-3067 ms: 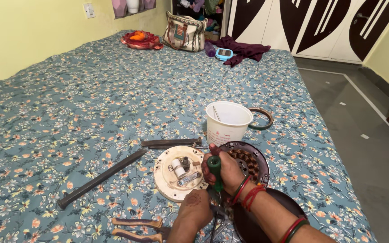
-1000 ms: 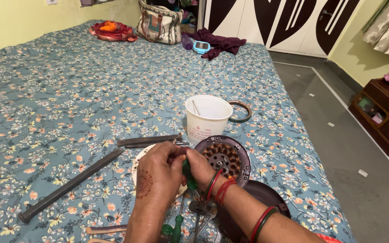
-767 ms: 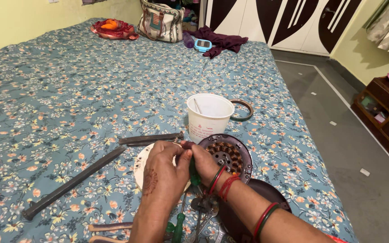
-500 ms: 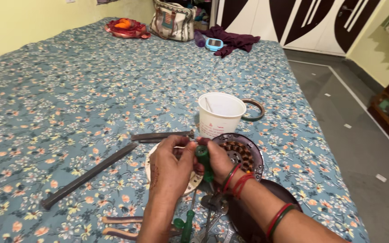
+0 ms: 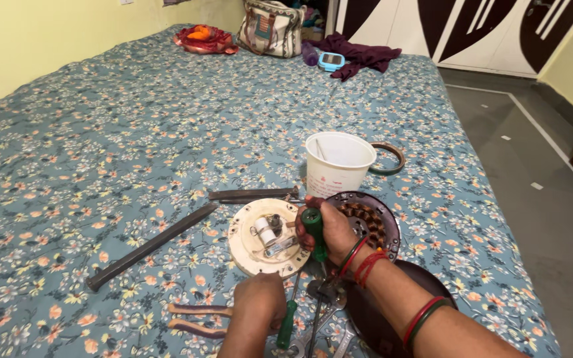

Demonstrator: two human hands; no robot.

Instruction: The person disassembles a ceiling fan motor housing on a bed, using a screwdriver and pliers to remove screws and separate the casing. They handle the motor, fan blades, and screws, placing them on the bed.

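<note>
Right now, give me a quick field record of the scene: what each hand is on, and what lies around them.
surface: floral bedsheet
right hand: fingers closed around a green-handled screwdriver, held upright beside the cream round plate
left hand: down by a second green screwdriver; whether it grips it cannot be told
cream round plate: small metal fittings on top
dark motor disc: copper windings, right of the plate
white cup: behind the disc
pliers: left of the left hand
dark bars: left of the plate

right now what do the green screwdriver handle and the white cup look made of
Green screwdriver handle, gripped in the right hand: glossy translucent green, likely hard plastic. White cup: thin rim, matte smooth wall, probably plastic, though paper cannot be ruled out.
</note>
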